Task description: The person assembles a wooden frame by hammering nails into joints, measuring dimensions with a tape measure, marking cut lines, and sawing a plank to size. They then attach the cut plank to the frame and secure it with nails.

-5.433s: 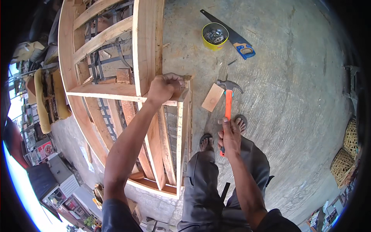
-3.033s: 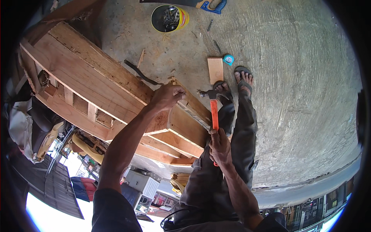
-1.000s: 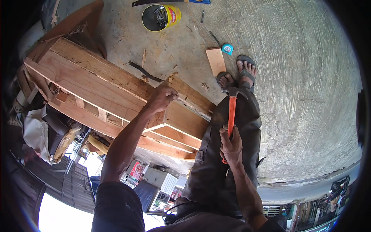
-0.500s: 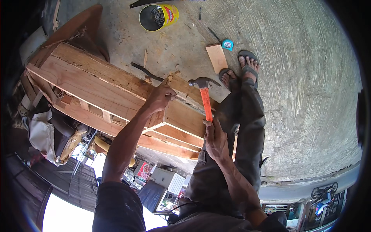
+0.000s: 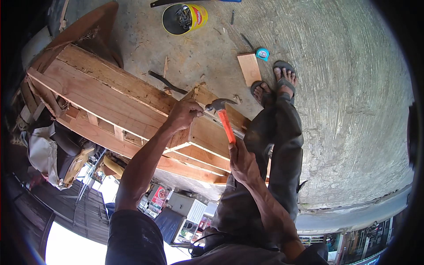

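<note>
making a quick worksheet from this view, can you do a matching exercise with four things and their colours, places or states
1. hammer
2. tape measure
3. tub
4. left hand

A. yellow outside, with small metal pieces inside
B. fingers bent, at the wooden frame
C. turquoise, beside a small flat board
D. orange-handled, gripped in the right hand

Pairs: 1-D, 2-C, 3-A, 4-B

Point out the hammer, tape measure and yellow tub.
Hammer [image 5: 225,122], head view, on its orange handle.
Tape measure [image 5: 263,54], head view, on its case.
Yellow tub [image 5: 200,17], head view, on its outer wall.
</note>
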{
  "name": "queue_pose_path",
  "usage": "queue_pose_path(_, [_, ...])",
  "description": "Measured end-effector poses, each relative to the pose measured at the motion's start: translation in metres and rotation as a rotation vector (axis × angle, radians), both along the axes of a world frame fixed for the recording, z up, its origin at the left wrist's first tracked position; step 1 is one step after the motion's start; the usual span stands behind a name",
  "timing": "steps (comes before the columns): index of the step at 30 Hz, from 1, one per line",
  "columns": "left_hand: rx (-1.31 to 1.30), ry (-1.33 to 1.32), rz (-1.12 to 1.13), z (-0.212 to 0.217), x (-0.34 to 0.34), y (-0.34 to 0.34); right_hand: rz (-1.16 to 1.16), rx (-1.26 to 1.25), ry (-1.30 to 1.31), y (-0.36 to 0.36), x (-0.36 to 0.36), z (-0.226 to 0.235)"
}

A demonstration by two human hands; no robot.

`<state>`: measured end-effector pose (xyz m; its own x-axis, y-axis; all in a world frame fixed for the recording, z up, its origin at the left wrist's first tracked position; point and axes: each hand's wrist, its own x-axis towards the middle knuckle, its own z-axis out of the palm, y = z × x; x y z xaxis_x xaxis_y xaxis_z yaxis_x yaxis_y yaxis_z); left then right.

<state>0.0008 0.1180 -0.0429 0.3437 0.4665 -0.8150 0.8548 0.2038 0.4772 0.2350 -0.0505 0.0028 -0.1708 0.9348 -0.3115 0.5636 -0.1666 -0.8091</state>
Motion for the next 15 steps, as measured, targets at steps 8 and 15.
queue_pose_path(8, [-0.135, 0.114, -0.111, 0.009, 0.004, 0.010, 0.005, -0.095, 0.001, -0.006, -0.005, 0.010])
queue_pose_path(15, [-0.575, 0.157, 0.188, 0.013, -0.010, 0.025, -0.312, -0.352, 0.206, -0.031, 0.007, -0.003])
